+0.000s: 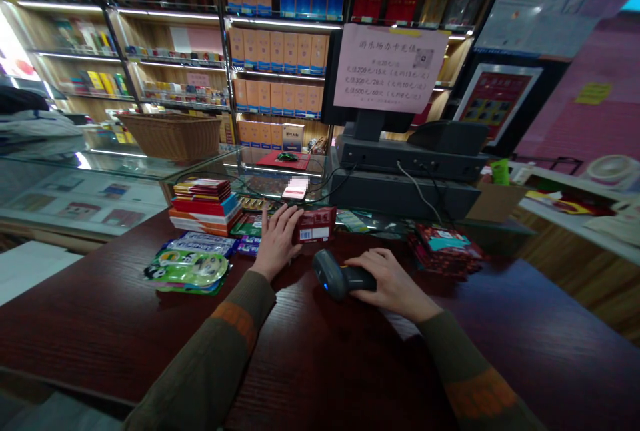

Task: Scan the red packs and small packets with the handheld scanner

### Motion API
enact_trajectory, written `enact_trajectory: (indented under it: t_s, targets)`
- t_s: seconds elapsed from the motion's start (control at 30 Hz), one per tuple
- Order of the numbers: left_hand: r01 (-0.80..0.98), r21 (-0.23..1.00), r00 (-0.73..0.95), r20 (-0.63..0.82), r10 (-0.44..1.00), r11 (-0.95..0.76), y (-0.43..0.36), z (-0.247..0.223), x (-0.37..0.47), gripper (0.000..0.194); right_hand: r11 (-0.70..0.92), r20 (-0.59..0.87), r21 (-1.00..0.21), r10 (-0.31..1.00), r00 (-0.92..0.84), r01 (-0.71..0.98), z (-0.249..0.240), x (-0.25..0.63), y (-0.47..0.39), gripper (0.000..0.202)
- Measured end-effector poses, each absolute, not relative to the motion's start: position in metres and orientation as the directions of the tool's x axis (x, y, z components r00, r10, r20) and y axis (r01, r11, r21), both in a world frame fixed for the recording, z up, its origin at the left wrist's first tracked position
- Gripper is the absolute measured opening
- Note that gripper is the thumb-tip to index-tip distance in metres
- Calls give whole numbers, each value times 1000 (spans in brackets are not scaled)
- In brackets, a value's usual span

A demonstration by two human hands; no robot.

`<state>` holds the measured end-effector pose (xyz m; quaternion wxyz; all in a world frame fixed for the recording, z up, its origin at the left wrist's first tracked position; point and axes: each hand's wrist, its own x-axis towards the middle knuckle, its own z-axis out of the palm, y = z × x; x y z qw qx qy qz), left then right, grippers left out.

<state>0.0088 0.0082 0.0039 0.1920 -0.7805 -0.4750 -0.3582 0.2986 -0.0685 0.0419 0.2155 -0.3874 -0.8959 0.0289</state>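
Note:
My left hand [280,238] grips the left end of a dark red packet [320,226], whose printed barcode faces me; part of the packet is hidden by the fingers. In my right hand [393,282] is a barcode scanner [333,276], low over the dark wooden counter [310,364], with a small blue light on its head. Left of my left hand lie green panda-printed packages [195,270] and purple packets [210,244]. Behind those stands a pile of red, white and orange boxes [205,208]. A stack of dark red packets [445,249] lies beyond my right hand.
A monitor [333,78] with a pink paper sign [390,68] stands on a black cash drawer [400,194] at the back. A lit phone [295,190], cables and a wicker basket [175,138] are on the glass cases. Shelves of boxed goods [280,51] line the wall.

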Motion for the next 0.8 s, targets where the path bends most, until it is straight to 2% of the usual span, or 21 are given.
enact_trajectory:
  t_s: [0.2,0.4,0.67,0.8]
  targets:
    - [877,57,270,763,587,-476,11,0,9,76,698,340,-238,711,-615,675,42,298,-69,37]
    - [876,63,279,743,609,-479,9,2,8,81,696,351,-228,711,-609,681,41,300,-69,36]
    - [878,72,275,733,622,-473,8,4,8,84,654,316,-268,753,-577,707,30,307,-61,58]
    - [877,73,274,737,617,-476,7,5,8,86,614,268,-308,789,-553,727,19,311,-54,56]
